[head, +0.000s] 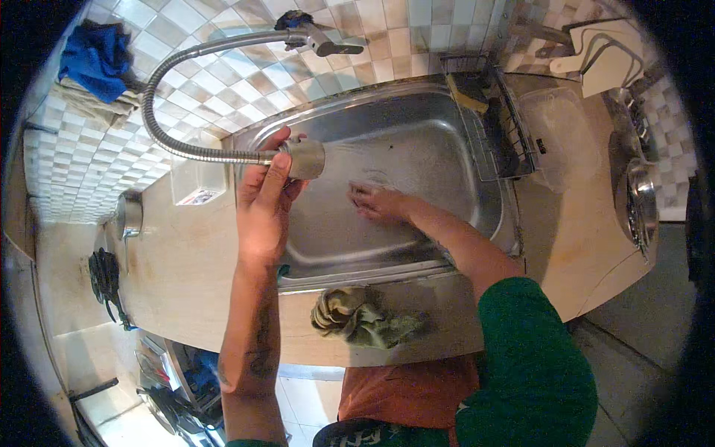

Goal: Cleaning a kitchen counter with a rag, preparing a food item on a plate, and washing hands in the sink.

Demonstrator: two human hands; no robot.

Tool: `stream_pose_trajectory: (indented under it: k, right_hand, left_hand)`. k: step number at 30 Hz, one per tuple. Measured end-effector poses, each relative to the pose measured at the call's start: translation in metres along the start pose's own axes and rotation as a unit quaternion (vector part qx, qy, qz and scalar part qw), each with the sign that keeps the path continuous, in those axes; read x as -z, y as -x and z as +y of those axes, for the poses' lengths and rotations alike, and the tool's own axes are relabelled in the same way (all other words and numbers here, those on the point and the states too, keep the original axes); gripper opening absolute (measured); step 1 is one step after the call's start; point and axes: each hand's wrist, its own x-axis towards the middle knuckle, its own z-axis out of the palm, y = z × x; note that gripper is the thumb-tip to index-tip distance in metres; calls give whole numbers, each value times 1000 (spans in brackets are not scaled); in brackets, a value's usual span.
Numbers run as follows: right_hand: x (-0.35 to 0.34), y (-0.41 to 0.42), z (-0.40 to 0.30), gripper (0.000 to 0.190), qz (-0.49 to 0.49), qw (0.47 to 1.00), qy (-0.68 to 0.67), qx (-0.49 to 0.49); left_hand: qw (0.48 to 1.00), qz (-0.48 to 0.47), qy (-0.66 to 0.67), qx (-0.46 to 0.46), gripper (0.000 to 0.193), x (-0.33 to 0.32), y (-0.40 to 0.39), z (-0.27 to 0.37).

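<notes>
My left hand [268, 184] grips the spray head [306, 158] of a flexible metal faucet hose [146, 106], with the thumb across its neck. The head points right over the stainless steel sink [435, 145], and water appears to spread over the wet basin floor. Down in the basin, my right hand [380, 202] is at the bottom, palm down, its fingers slightly curled and a little apart. I see nothing in its grasp, though its underside is hidden. The hose arches up to a lever tap [321, 43] on the tiled wall.
A wire rack [505, 128] holding a yellowish sponge [466, 95] hangs at the sink's right end. Beyond it stands a clear plastic container [556, 134]. A crumpled green cloth [363, 318] lies on the front counter. At left are another clear container [198, 179] and a metal pot [129, 215].
</notes>
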Motion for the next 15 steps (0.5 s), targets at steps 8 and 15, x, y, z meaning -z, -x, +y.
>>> stream_pose_trajectory:
  k: [8, 15]
  right_hand:
    - [62, 5, 53, 70, 154, 932, 249, -215]
    - [-14, 8, 7, 66, -8, 986, 161, 32]
  left_hand:
    - [991, 9, 108, -79, 59, -7, 15, -35]
    - [941, 136, 310, 21, 53, 19, -7, -74]
